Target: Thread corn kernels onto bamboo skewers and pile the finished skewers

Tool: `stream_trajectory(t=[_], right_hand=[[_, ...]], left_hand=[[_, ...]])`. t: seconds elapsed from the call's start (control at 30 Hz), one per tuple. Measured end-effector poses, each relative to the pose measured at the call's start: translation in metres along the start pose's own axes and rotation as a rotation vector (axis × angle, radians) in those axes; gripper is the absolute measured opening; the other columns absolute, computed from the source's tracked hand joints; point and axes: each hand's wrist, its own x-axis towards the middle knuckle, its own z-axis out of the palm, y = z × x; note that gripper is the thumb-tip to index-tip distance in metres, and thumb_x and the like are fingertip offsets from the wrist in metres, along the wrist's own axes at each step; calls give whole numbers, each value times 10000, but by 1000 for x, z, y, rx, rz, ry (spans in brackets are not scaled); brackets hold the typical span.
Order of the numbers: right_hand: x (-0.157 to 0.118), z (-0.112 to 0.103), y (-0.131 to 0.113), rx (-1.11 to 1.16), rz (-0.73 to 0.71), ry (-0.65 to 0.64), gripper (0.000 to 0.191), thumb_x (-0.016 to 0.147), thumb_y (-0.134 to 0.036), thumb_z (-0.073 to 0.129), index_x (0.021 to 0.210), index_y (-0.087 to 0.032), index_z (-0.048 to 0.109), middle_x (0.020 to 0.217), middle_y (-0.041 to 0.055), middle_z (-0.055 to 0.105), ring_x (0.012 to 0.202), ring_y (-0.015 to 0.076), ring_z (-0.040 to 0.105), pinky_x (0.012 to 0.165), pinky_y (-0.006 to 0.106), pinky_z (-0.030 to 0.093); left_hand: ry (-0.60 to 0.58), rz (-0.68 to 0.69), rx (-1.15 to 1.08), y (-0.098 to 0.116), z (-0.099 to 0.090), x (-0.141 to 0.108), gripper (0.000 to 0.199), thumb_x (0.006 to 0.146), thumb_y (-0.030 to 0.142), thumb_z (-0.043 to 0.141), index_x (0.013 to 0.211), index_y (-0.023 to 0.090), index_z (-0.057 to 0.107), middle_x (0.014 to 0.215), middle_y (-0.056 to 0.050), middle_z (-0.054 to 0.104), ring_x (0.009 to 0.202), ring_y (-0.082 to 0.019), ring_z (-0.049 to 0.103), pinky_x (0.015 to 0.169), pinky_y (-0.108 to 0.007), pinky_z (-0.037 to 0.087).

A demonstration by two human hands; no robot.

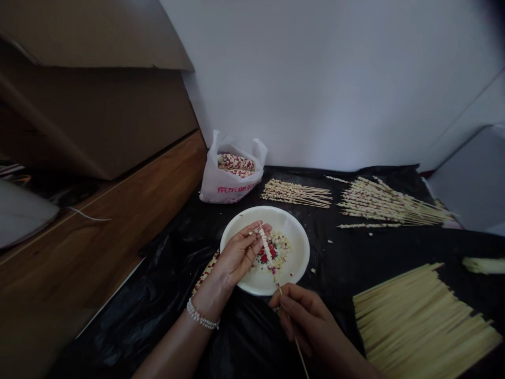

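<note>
My left hand (240, 255) pinches the upper, bead-covered part of a thin bamboo skewer (269, 252) over a white plate (292, 231). The lower bare end of that skewer sits between the fingers of my right hand (303, 313), just in front of the plate. The skewer carries several small white and red corn kernels. More loose kernels (276, 251), white and red, lie in the middle of the plate. A beaded bracelet is on my left wrist. A corn cob (205, 271) lies partly hidden under my left hand.
A black plastic sheet (165, 295) covers the work surface. Bare bamboo sticks (422, 316) lie in a pile at the right front. Two heaps of loaded skewers (295, 193) (386, 205) lie at the back. A white bag with corn cobs (231, 176) stands by the wall. Cardboard and a wooden board are at left.
</note>
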Motion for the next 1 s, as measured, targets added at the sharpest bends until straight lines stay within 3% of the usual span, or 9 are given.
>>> stream_trajectory(t=[0.17, 0.43, 0.57, 0.73, 1.0], right_hand=[[-3, 1, -1, -23, 14, -18, 321, 850, -476, 602, 822, -157, 623, 442, -93, 473, 310, 26, 223, 321, 188, 102], [-3, 0, 2, 1, 36, -53, 305, 859, -466, 602, 813, -164, 613, 439, -90, 485, 300, 24, 224, 317, 192, 98], [-3, 1, 4, 1, 22, -63, 299, 866, -455, 598, 817, -161, 617, 438, -90, 479, 306, 26, 223, 317, 190, 100], [-4, 3, 6, 16, 34, -95, 325, 850, -484, 602, 811, -161, 618, 425, -91, 480, 298, 30, 228, 302, 180, 108], [-5, 2, 5, 87, 75, -139, 308, 846, -459, 610, 793, -156, 627, 408, -93, 486, 268, 25, 198, 279, 179, 88]], left_hand=[[-24, 37, 0, 0, -3, 3, 276, 843, 60, 544, 1102, 99, 629, 1124, -184, 689, 1082, -236, 642, 936, -332, 513], [-18, 20, -58, 0, -2, 4, 256, 845, 14, 473, 1053, 75, 609, 1143, -210, 675, 1098, -258, 632, 935, -397, 519], [-2, 94, -43, -1, -5, 6, 145, 866, 66, 514, 929, 95, 642, 1115, -185, 693, 1047, -238, 660, 895, -346, 544], [25, 157, -31, -1, -2, 6, 198, 834, 76, 595, 1009, 112, 680, 1039, -139, 725, 958, -169, 690, 875, -248, 538], [40, 198, -21, -1, -3, 6, 212, 840, 56, 568, 1014, 96, 683, 1118, -153, 698, 999, -182, 674, 880, -252, 533]])
